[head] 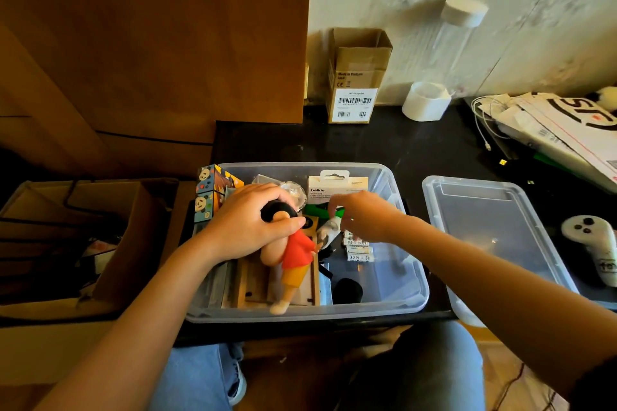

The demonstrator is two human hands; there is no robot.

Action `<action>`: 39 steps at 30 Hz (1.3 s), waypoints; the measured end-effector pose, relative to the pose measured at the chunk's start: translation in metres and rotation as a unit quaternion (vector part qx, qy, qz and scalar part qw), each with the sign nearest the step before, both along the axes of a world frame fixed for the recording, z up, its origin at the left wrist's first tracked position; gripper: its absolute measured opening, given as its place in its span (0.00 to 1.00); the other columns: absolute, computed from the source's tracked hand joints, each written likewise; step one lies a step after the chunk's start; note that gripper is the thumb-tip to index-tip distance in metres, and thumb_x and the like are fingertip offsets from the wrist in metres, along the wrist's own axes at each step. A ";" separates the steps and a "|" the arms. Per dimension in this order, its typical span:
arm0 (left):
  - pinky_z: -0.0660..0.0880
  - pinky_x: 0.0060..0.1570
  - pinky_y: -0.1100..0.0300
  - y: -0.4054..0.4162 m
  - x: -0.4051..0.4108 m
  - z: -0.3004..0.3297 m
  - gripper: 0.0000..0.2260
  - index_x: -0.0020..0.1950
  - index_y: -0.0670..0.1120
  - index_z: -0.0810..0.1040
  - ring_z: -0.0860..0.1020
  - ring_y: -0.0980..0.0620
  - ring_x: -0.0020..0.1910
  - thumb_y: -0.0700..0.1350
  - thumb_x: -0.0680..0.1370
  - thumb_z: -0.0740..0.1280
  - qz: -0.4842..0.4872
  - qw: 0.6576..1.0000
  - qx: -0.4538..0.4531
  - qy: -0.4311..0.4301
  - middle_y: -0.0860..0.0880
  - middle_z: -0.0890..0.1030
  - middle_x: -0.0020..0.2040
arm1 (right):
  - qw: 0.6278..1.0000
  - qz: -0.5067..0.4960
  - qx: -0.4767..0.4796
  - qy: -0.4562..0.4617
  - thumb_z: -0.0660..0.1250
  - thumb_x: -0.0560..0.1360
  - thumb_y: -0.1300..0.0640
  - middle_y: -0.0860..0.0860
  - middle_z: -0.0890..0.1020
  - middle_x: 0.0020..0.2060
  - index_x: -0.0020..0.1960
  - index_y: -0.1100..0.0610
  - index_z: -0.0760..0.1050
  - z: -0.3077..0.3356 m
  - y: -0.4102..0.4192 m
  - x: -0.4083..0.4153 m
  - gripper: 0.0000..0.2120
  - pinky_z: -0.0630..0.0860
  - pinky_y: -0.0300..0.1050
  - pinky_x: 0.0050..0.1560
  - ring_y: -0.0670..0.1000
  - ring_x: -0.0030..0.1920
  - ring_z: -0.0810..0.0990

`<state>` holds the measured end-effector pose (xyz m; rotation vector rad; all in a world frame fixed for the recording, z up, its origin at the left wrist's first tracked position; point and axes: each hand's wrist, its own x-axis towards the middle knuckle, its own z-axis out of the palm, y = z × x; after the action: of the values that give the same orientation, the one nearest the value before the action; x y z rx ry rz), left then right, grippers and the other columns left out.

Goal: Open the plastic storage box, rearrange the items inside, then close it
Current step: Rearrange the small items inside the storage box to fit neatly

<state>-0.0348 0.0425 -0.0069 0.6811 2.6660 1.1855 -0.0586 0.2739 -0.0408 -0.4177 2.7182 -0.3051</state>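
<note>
The clear plastic storage box (407, 294) stands open on the dark table in front of me. Its lid (494, 227) lies flat to the right. My left hand (247, 223) grips the black-haired head of a doll (297, 257) in a red shirt and yellow shorts, which lies over a wooden frame (253, 290) in the box. My right hand (364, 217) reaches in with fingers curled over a small white object (329, 230) beside a green item (317, 209). A white Belkin package (337, 187), batteries (359, 250) and colourful panda boxes (210, 190) also sit inside.
A small cardboard box (357, 77) and a clear tube with white caps (444, 57) stand by the wall. Papers and a white cable (554, 123) lie at the back right. A white controller (597, 243) rests right of the lid. An open carton (86, 230) sits left.
</note>
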 end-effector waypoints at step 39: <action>0.72 0.57 0.47 0.001 -0.002 -0.002 0.19 0.47 0.51 0.79 0.76 0.55 0.55 0.63 0.68 0.64 -0.014 1.000 0.025 0.000 0.56 0.80 0.50 | 0.872 -0.326 -0.228 -0.284 0.59 0.79 0.54 0.56 0.81 0.52 0.58 0.61 0.76 -0.028 -0.024 0.012 0.14 0.76 0.40 0.52 0.52 0.49 0.81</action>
<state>-0.0368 0.0435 -0.0091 0.7244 2.6247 1.2491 -0.0463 0.2495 -0.0689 0.4450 2.0876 -1.0725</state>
